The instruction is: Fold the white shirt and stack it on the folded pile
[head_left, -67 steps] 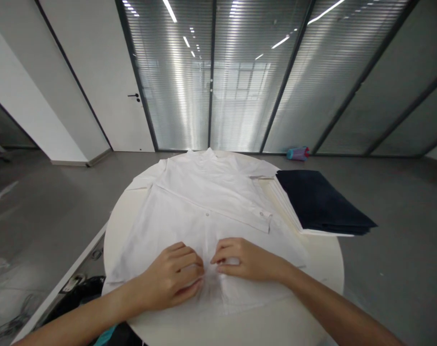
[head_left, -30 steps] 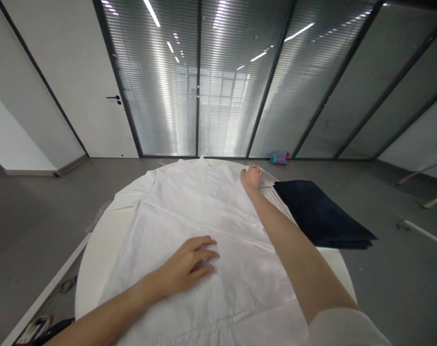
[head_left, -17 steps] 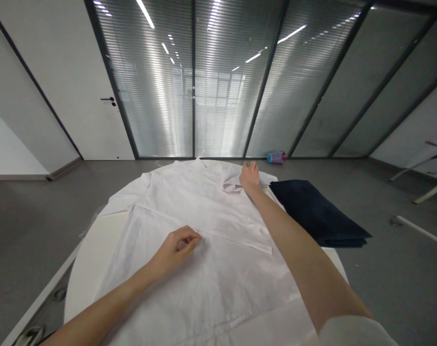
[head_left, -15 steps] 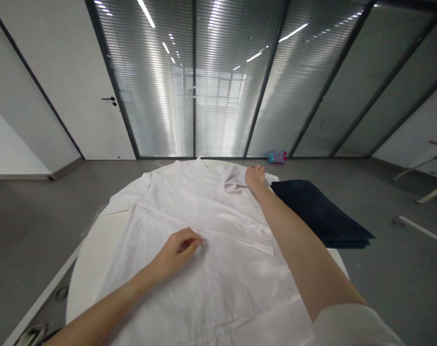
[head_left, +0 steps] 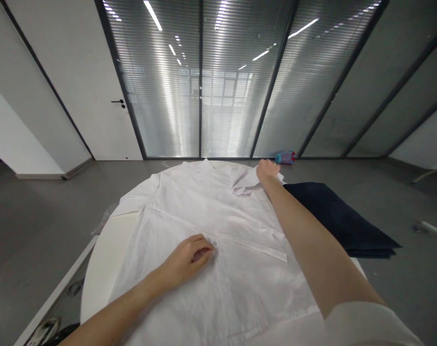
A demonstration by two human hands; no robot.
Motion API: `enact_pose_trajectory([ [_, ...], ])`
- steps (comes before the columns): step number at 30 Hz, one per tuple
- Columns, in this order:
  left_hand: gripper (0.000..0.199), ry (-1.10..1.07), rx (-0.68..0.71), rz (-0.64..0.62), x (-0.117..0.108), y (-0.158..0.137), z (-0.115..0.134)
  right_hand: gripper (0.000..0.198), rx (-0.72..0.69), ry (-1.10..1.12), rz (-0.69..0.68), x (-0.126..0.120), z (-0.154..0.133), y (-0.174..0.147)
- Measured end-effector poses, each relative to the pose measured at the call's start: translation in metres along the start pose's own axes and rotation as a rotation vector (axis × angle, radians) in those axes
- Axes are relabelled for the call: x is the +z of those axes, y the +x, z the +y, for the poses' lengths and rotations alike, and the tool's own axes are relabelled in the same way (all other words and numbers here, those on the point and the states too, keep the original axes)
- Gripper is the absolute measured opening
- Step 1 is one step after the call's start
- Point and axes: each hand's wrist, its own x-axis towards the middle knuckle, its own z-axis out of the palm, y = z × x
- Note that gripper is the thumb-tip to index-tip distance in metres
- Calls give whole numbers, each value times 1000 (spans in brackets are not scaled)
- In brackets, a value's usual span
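Observation:
A white button-up shirt (head_left: 204, 206) lies spread over the round table, its collar at the far edge and its front band crossing the middle. My left hand (head_left: 191, 254) rests low on the shirt's front, fingers curled and thumb and fingertips pinched at the cloth beside a small button (head_left: 214, 243). Stretched to the far right, my right hand (head_left: 268, 170) is closed on the bunched short sleeve (head_left: 246, 181); its fingertips are partly hidden. The other sleeve (head_left: 134, 197) lies flat on the left.
Folded dark navy cloth (head_left: 341, 221) lies at the table's right edge, overhanging it. The white tabletop (head_left: 108, 259) shows on the left. A blue and red object (head_left: 285, 157) stands on the floor by the glass wall. Cables (head_left: 45, 331) lie lower left.
The whole view has shifted, so everything appears slightly farther right. My left hand stays by the button, which now shows more plainly. My right hand keeps hold of the sleeve.

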Motion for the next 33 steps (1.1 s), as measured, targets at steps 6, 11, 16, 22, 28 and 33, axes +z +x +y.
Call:
enact_pose_trajectory([
  [6,34,-213,-242,363,-16,7,-12,31,-540,101,-17,-24,-74,-47],
  [11,33,-227,-278,394,-19,8,-16,39,-544,224,-61,-19,-86,-46],
  [16,31,-162,-211,347,-11,10,-22,59,-461,188,-155,16,-93,-40],
  [22,30,-176,-183,348,-10,12,-31,38,-468,130,3,46,-124,-66],
  [28,30,-204,-196,374,-12,13,-30,39,-488,72,2,53,-133,-51],
  [33,33,-182,-164,296,-9,12,-29,29,-571,34,85,50,-141,-60],
])
